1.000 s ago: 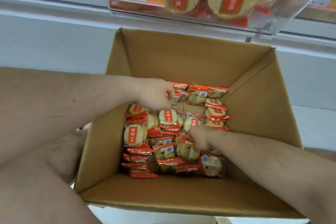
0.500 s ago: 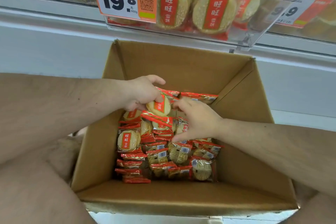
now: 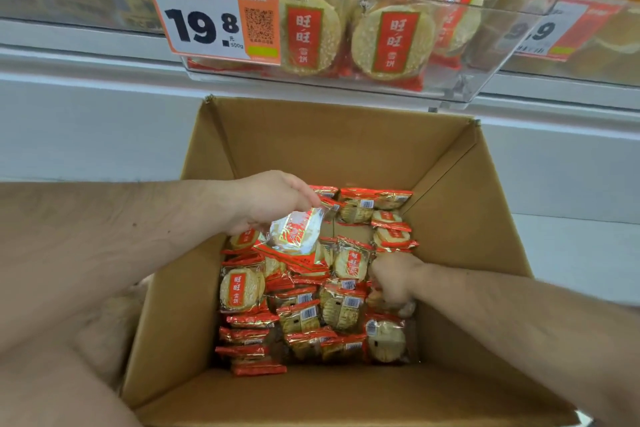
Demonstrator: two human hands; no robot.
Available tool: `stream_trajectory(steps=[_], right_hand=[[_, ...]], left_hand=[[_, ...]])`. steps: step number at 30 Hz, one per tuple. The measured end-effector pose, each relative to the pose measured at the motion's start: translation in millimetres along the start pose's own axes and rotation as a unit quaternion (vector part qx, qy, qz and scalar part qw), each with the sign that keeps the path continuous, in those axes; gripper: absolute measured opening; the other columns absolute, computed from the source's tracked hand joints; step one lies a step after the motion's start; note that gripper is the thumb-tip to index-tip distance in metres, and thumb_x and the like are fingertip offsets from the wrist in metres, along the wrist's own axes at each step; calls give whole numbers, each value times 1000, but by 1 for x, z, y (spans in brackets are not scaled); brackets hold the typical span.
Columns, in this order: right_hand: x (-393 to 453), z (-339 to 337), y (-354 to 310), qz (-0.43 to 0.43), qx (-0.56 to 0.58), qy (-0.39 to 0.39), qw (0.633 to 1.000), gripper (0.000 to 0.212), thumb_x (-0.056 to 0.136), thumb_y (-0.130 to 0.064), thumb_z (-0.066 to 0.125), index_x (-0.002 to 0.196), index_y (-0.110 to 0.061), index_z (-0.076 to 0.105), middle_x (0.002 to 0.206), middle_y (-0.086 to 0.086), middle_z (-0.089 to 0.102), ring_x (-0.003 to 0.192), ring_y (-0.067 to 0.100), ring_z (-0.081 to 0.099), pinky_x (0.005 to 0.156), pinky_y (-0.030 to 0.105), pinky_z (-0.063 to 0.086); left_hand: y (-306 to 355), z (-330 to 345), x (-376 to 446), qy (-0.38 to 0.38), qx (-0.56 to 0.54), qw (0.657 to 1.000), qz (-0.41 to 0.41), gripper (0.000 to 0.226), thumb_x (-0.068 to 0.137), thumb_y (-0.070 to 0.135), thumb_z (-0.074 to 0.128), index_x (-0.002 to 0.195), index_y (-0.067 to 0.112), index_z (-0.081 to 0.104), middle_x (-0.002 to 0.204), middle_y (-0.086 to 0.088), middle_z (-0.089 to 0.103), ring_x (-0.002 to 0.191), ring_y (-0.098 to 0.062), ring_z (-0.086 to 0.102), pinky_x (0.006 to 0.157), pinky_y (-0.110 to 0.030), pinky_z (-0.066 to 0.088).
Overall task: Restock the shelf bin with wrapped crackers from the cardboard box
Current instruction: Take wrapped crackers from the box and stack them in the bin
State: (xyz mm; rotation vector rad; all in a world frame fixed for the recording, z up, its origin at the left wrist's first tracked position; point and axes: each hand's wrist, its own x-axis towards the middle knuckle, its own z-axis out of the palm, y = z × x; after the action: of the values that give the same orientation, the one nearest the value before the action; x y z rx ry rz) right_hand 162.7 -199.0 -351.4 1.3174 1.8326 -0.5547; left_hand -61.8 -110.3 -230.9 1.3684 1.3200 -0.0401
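Note:
An open cardboard box (image 3: 332, 149) stands below me, its floor covered with several red-and-gold wrapped crackers (image 3: 242, 289). My left hand (image 3: 273, 199) hovers over the box's back left and pinches one wrapped cracker (image 3: 294, 230) that hangs shiny side up. Down among the packets at the box's right side, my right hand (image 3: 394, 279) is closed on a cracker packet (image 3: 403, 309), mostly hidden by the fingers. Above the box hangs the clear shelf bin (image 3: 519, 45), holding more of the same crackers (image 3: 393, 42).
An orange price tag (image 3: 209, 15) reading 19.8 is clipped to the bin's front left. A second bin with its own price tag (image 3: 554, 31) sits to the right. White shelf rails (image 3: 86, 59) run behind the box. My bare legs (image 3: 52, 374) are at the lower left.
My left hand lifted one cracker up out of the pile. My right hand moved from the middle down to the right side of the box and closed on a packet. The view tilted up.

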Motion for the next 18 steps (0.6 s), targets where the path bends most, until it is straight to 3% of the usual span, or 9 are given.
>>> stream_trajectory(steps=[3, 5, 7, 9, 13, 16, 18], right_hand=[[-30, -48, 12, 23, 49, 119, 991, 9, 81, -17, 57, 86, -10, 60, 90, 6, 64, 84, 25, 62, 64, 31, 52], [-59, -76, 19, 31, 97, 266, 959, 7, 78, -19, 58, 80, -16, 52, 89, 3, 57, 84, 24, 59, 65, 29, 47], [-89, -95, 25, 11, 105, 457, 883, 9, 71, -21, 59, 70, -16, 51, 77, 0, 52, 72, 25, 57, 60, 28, 42], [-117, -109, 29, -18, 81, 596, 799, 11, 64, -23, 54, 61, -13, 54, 65, 1, 51, 60, 24, 53, 54, 29, 41], [-149, -118, 26, -53, 10, 721, 691, 10, 61, -14, 56, 56, -9, 49, 60, 6, 49, 55, 26, 43, 56, 34, 34], [-154, -118, 18, -71, -20, 760, 646, 12, 60, -8, 59, 54, -8, 49, 59, 7, 50, 52, 26, 43, 55, 36, 32], [-154, -122, 11, -74, -18, 774, 629, 15, 62, -8, 62, 54, -9, 49, 59, 7, 50, 53, 25, 44, 56, 36, 32]], left_hand=[[4, -1, 1, 14, -30, 999, -5, 15, 89, 32, 64, 101, 29, 73, 109, 3, 66, 96, -23, 62, 73, -35, 46], [9, -2, 0, 24, -49, 998, -5, 19, 91, 36, 60, 104, 27, 72, 113, 1, 66, 100, -24, 62, 83, -40, 52], [16, -5, -3, 24, -60, 998, 0, 28, 98, 40, 50, 101, 25, 73, 110, -5, 68, 98, -25, 65, 92, -46, 52], [23, -9, -8, 31, -85, 996, 4, 39, 102, 44, 41, 100, 22, 73, 106, -9, 71, 97, -26, 66, 95, -49, 51], [40, -12, -23, -11, -170, 985, 28, 57, 101, 55, 29, 105, 16, 71, 110, -13, 70, 102, -27, 66, 95, -48, 48], [57, -12, -38, -87, -214, 970, 70, 68, 97, 64, 22, 115, 15, 65, 110, -8, 73, 107, -24, 66, 95, -47, 46], [68, -13, -49, -104, -229, 963, 99, 65, 94, 66, 25, 118, 19, 63, 105, -1, 75, 101, -18, 69, 85, -41, 48]])
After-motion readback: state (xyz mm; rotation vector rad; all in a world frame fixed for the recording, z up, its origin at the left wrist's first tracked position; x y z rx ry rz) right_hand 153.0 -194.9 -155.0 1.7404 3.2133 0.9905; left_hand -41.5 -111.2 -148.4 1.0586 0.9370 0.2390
